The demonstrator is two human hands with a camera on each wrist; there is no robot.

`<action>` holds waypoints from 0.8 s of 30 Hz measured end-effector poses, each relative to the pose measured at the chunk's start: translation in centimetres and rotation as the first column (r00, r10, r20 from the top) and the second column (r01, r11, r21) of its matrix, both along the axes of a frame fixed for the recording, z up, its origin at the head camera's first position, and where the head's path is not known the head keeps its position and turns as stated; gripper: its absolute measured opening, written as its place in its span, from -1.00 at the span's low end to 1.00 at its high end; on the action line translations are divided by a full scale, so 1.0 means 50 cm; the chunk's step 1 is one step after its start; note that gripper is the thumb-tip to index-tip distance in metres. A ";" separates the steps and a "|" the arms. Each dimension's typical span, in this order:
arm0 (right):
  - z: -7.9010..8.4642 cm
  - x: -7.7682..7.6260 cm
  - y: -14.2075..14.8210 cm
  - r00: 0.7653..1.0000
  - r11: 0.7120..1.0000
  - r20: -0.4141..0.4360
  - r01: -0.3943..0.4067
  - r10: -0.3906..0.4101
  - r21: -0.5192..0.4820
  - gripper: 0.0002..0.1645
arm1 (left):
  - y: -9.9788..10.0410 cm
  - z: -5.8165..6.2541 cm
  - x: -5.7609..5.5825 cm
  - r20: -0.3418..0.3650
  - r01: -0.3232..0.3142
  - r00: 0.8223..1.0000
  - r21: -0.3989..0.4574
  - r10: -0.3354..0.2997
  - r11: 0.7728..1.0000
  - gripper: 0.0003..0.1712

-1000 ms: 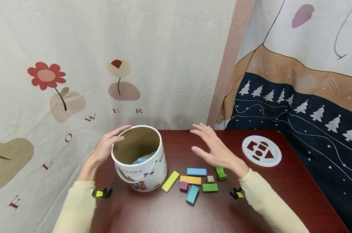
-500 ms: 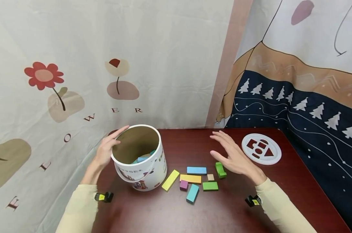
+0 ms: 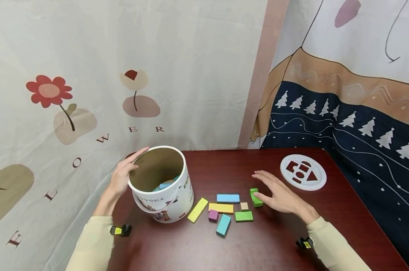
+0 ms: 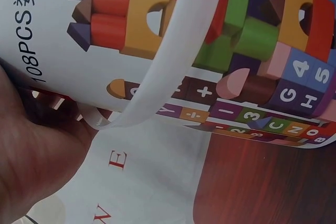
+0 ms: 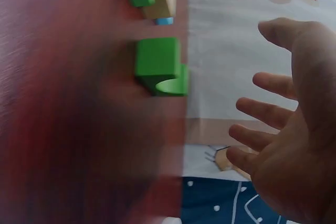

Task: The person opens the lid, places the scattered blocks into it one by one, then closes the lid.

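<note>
A white printed bucket [image 3: 177, 203] stands on the table at left of centre in the head view, with several blocks [image 3: 165, 186] inside. My left hand [image 3: 121, 175] holds its left rim, the thumb lying over the edge; in the left wrist view the fingertips are hidden. My right hand [image 3: 282, 194] hovers with extended fingers at the right of a green block with a curved cutout [image 3: 256, 198]. In the right wrist view, this green block [image 5: 158, 59] and the hand [image 5: 294, 124] are apart, and nothing is in the palm.
Between bucket and right hand lie a yellow block [image 3: 198, 210], an orange block [image 3: 221, 208], a blue block [image 3: 228, 198], a teal block [image 3: 223, 226], a purple cube [image 3: 213, 215], a green block [image 3: 244, 216] and a tan block [image 3: 244, 206]. A white lid with shaped holes [image 3: 289, 177] lies right.
My right hand has moved rightward and down, from above the middle of the table to beside the cutout green block. The left hand stays at the bucket's rim.
</note>
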State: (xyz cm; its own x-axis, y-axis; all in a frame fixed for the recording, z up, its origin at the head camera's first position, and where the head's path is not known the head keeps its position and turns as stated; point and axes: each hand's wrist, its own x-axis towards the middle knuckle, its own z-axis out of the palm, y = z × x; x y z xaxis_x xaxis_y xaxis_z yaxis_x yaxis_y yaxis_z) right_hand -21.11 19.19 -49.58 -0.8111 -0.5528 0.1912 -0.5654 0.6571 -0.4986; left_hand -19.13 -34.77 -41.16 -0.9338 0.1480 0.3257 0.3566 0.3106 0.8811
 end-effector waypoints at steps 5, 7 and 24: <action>-0.028 0.006 0.001 0.999 0.998 0.044 -0.026 0.023 0.059 -0.08 | -0.001 -0.002 0.001 -0.004 0.002 1.000 0.015 -0.002 1.000 -0.25; -0.039 0.009 0.001 0.998 0.996 0.053 -0.039 0.035 0.078 -0.04 | 0.000 -0.002 0.001 -0.011 0.007 1.000 0.019 -0.007 1.000 -0.25; -0.077 0.007 0.004 0.998 0.987 0.028 -0.061 0.057 0.151 -0.13 | -0.005 -0.011 -0.007 -0.027 -0.007 1.000 0.014 0.007 1.000 -0.26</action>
State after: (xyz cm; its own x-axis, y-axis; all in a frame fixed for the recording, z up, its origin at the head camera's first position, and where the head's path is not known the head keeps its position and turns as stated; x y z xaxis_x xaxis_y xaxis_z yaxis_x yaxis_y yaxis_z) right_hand -20.77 19.40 -53.40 -0.7795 -0.6210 0.0824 -0.5946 0.6920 -0.4094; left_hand -19.48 -35.00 -41.70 -0.9257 0.1367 0.3528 0.3781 0.3011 0.8754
